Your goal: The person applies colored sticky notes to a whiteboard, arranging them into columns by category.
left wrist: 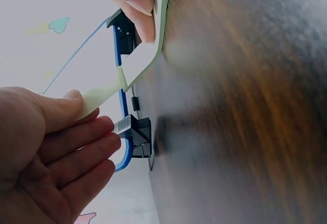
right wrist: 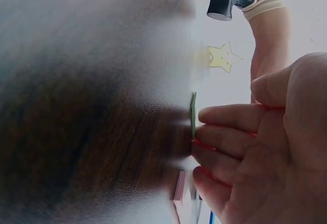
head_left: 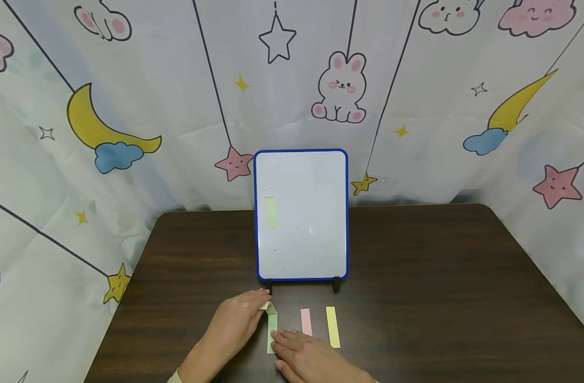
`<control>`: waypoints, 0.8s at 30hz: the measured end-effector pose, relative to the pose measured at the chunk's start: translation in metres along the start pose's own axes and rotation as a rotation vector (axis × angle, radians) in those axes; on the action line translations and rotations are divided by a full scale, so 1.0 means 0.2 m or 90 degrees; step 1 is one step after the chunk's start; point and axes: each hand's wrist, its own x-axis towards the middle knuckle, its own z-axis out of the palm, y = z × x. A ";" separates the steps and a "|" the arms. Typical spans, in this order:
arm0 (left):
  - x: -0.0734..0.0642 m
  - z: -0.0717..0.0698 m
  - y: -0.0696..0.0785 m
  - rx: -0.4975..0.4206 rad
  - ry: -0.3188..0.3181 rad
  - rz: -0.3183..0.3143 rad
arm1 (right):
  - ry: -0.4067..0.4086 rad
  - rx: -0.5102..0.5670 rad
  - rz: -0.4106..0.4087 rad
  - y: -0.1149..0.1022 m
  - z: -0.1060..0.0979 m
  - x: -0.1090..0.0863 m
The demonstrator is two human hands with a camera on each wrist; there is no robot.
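Right hand (head_left: 313,355), straight-fingered, rests from the right on the slim pale-green paper strip (head_left: 272,320), whose long axis I see running along the dark-brown wood-grain table (head_left: 440,287) toward the blue-framed whiteboard (head_left: 303,213), the strip's raised far end pinched by my left hand (head_left: 235,322).

Whiteboard (head_left: 301,213) stands at mid-counter, counter (head_left: 440,298) extending to both sides; curtain (head_left: 177,122) behind. One paper strip (head_left: 271,213) on the board, left of centre. Before the board, left to right: left pad (head_left: 272,335), middle pad (head_left: 306,321), right pad (head_left: 332,327). Left hand (head_left: 236,319) left of left pad, its thumb and fingers at the raised sheet (left wrist: 99,96) by the far end. Right hand (head_left: 315,357) nearer, fingertips on left pad, in front of middle pad's near end.
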 end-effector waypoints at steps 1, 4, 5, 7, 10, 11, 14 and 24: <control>0.00 0.00 0.00 -0.001 0.002 -0.003 | 0.001 -0.001 -0.002 0.00 0.00 0.00; 0.00 0.00 0.00 -0.005 0.007 -0.007 | -0.008 0.005 -0.003 0.00 0.00 0.00; 0.00 0.00 -0.01 -0.005 0.010 -0.007 | -0.012 0.016 0.001 0.00 0.00 0.00; 0.00 0.00 -0.01 0.001 0.018 -0.004 | -0.022 0.034 0.008 0.01 -0.01 0.00; 0.00 0.00 -0.01 0.011 0.033 0.005 | -0.037 0.061 0.022 0.01 -0.01 0.01; 0.00 0.00 -0.01 0.013 0.036 0.007 | -0.041 0.070 0.028 0.01 -0.01 0.01; 0.00 0.00 -0.01 0.014 0.046 0.013 | -0.045 0.065 0.026 0.01 -0.01 0.01; 0.00 0.00 -0.03 0.022 0.064 0.043 | -0.016 0.060 0.039 -0.01 0.00 0.00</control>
